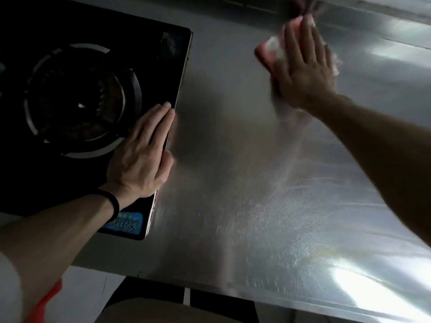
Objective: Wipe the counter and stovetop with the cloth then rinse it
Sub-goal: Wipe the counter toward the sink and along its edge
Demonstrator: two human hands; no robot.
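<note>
Two hands, one cloth, one counter and one stovetop are counted in the head view, and on the stovetop one round burner is seen. The left hand (142, 157) is laid flat on the right margin of the black glass stovetop (46, 183). Its fingers are kept straight and close together, pointing away from the person, and nothing is held in it. The thumb is placed at the metal edge of the stovetop, on the side of the counter (233, 183). One black band (112, 203) is worn around the left wrist. The right arm is stretched far forward over the counter, and the right hand (303, 68) is pressed palm down on the cloth (268, 51), with the fingers straight and a little spread, not curled around it. The cloth is pink and white and lies on the counter near its far edge, well apart from the stovetop. It is mostly covered by the hand, so only its left part and a small part at the right are shown, and both the hand and the cloth are somewhat blurred. The burner (81, 99) is found just to the left of the left hand. One blue label (126, 223) with white characters is stuck on the near right corner of the stovetop and is partly hidden by the left wrist. The counter is of shiny grey metal, and bright light is reflected on its near right part. A red strip (46, 299) is seen at the lower left, under the left forearm; what it belongs to cannot be told.
</note>
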